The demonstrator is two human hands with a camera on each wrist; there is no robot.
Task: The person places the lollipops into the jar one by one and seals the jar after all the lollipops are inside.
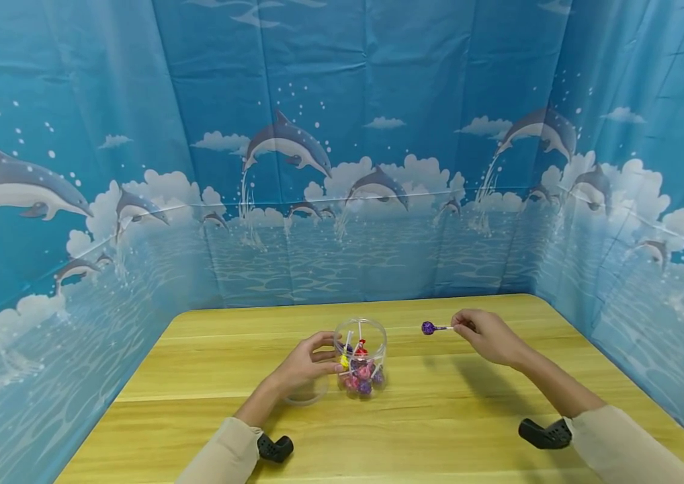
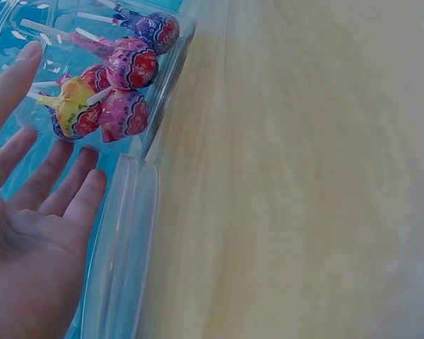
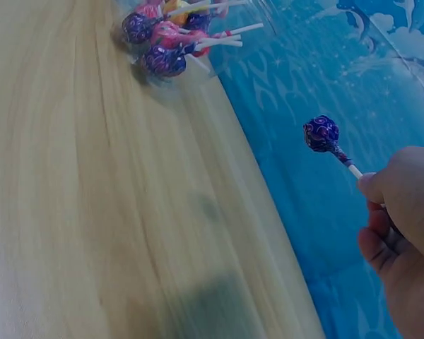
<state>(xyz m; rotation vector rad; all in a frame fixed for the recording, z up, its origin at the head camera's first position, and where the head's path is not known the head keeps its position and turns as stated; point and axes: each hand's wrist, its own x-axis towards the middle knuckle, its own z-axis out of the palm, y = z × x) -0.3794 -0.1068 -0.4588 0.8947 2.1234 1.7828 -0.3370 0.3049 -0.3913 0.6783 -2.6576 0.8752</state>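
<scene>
Right hand (image 1: 490,336) pinches purple lollipop (image 1: 429,328) by stick, above desk (image 1: 475,417), outside clear jar (image 1: 361,336). Left hand (image 1: 306,366), fingers relaxed, steadies jar. Several lollipops inside; this one apparently left.

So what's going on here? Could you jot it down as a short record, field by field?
Surface: wooden table, dolphin-print blue backdrop around it
Jar: clear plastic jar, upright, open at the top, holding wrapped lollipops
Lid: clear lid lying on the table beside the jar
Left hand: open, fingers against the jar's side
Right hand: pinches the stick of a purple lollipop, held above the table, right of the jar
</scene>
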